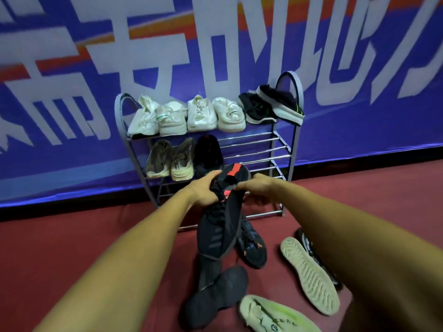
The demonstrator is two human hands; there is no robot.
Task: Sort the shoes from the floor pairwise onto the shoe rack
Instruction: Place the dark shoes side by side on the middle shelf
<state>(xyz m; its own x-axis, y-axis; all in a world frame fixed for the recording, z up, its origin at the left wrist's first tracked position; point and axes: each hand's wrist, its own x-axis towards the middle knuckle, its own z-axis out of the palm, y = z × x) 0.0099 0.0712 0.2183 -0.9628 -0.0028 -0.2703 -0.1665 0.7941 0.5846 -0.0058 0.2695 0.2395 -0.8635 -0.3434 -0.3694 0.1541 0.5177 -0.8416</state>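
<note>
Backing the rack (251, 149) — blue banner (359, 140), red floor (72, 236).

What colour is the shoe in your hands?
The held shoe is black with red patches, clearest in the head view.

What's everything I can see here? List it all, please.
Shoe rack: one, grey, against banner.
White shoes: four, top shelf left.
Black pair: two, top shelf right.
Beige shoes: two, second shelf left.
Lone black shoe: one, beside them.
Held shoe: one, black-red, before rack.
Dark shoes: at least two, floor below it.
Upturned shoe: one, pale sole, floor right.
Patterned shoe: one, black-white, behind it.
Green shoe: one, pale, bottom edge.
Banner: one, blue-white, behind rack.
Left hand, right hand: two, gripping held shoe.
</note>
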